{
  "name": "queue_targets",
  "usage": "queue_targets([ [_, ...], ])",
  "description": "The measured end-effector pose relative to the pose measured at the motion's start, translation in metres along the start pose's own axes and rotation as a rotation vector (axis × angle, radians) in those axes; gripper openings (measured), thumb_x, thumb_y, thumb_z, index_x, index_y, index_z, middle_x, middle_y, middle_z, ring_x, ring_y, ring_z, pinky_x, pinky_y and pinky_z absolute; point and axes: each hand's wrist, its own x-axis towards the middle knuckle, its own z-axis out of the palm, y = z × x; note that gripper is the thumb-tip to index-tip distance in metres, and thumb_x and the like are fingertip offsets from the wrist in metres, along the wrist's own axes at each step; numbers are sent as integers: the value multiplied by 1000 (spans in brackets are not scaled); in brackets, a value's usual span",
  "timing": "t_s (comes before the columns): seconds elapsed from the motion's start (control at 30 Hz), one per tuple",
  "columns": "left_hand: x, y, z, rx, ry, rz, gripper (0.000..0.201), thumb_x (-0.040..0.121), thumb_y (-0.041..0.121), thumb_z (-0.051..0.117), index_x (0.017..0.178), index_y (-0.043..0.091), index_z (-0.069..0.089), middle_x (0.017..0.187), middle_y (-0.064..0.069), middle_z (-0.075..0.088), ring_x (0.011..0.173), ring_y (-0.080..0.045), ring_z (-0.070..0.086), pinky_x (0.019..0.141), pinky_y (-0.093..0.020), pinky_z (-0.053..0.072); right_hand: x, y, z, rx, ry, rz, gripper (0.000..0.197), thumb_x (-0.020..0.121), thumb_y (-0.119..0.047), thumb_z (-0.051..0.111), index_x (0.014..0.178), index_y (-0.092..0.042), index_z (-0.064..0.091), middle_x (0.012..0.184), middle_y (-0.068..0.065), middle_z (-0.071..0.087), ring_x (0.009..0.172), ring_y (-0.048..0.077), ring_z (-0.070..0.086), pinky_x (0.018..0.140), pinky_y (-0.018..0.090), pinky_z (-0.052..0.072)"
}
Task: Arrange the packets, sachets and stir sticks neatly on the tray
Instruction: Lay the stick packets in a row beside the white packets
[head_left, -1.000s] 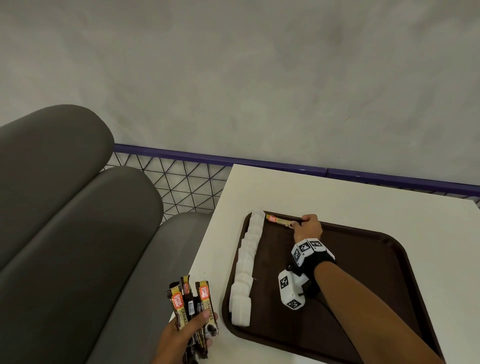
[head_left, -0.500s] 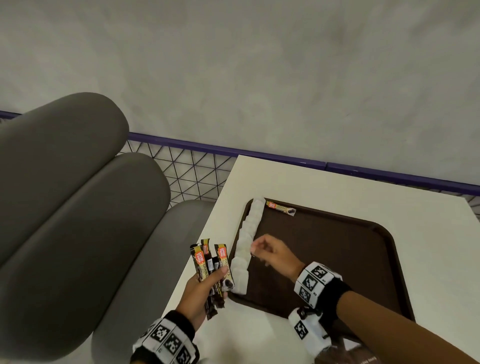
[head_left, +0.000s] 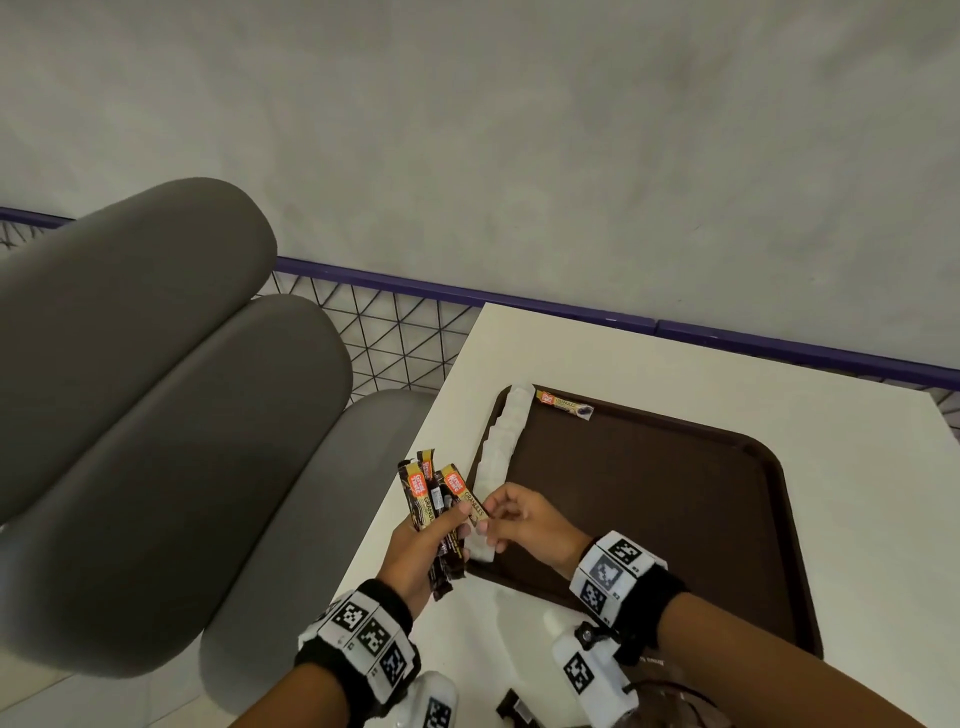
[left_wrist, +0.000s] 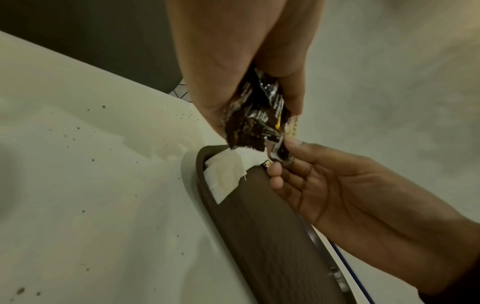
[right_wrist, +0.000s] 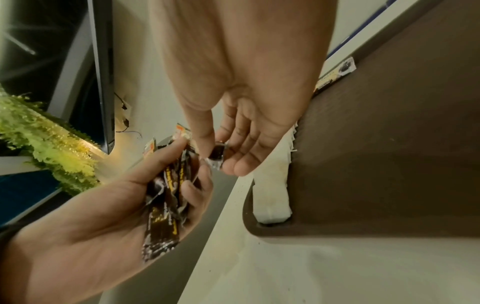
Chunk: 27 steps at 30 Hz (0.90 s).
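Brown tray now with one coffee sachet laid at its 11 o'clock corner beside the white packets, released a second ago. Right hand back at 7 o'clock, thumb and forefinger pinching the next sachet from the bundle clutched in left hand. Second placement likely imminent.
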Motion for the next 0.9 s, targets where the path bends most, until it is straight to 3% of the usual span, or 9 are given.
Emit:
queue_targets([
  [0.1, 1, 5, 0, -18, 16, 25, 30, 83, 18, 68, 107, 1, 63, 77, -10, 60, 59, -14, 58, 56, -23, 51, -3, -4, -7, 12, 1, 13, 20, 81, 6, 62, 83, -11, 52, 70, 4, 55, 45, 2, 54, 48, 15, 46],
  [0.3, 4, 9, 5, -46, 33, 32, 19, 82, 14, 68, 99, 8, 64, 73, -9, 61, 56, -16, 56, 54, -26, 47, -7, -5, -21, 110, 87, -17, 15, 81, 4, 63, 91, -7, 60, 74, 3, 59, 59, 8, 52, 55, 16, 47],
  [0.47, 9, 7, 0, -79, 33, -2, 10, 84, 11, 66, 90, 10, 58, 69, -5, 56, 57, -14, 57, 51, -24, 50, 8, 6, -46, 247, 408, 9, 22, 82, 5, 61, 103, 4, 61, 77, 7, 61, 61, 13, 50, 51, 15, 45],
  [0.6, 10, 7, -15, -101, 62, -9, 8, 86, 4, 61, 89, 9, 56, 73, -9, 56, 57, -17, 57, 51, -24, 50, 32, 16, -81, 139, 644, 51, 25, 84, 4, 58, 108, 4, 61, 72, 4, 59, 59, 12, 49, 44, 9, 43],
  [0.7, 12, 5, -28, -65, 113, -20, 18, 82, 1, 63, 98, 8, 59, 84, -12, 62, 71, -21, 61, 56, -25, 52, 51, 21, -102, 50, 754, 87, 24, 84, 4, 58, 108, 4, 62, 74, 7, 60, 56, 11, 48, 42, 6, 42],
  [0.77, 14, 3, -35, -53, 133, -28, 24, 81, 2, 65, 103, 7, 60, 91, -12, 65, 79, -22, 64, 59, -27, 52, 64, 23, -110, 6, 829, 117, 20, 83, 2, 61, 104, 1, 62, 84, 13, 61, 55, 11, 50, 40, 6, 42],
  [0.83, 16, 3, -39, -57, 142, -29, 22, 81, 2, 65, 103, 7, 60, 93, -13, 67, 82, -23, 65, 62, -28, 51, 76, 24, -114, 15, 912, 143, 14, 82, 0, 64, 86, -10, 56, 89, 16, 61, 54, 13, 51, 38, 7, 41],
  [0.9, 16, 4, -43, -59, 141, -28, 22, 81, 3, 66, 102, 7, 61, 94, -13, 67, 83, -23, 64, 65, -30, 51, 89, 29, -117, 21, 992, 154, 31, 80, -2, 67, 71, -21, 44, 96, 18, 64, 59, 20, 55, 45, 14, 45],
])
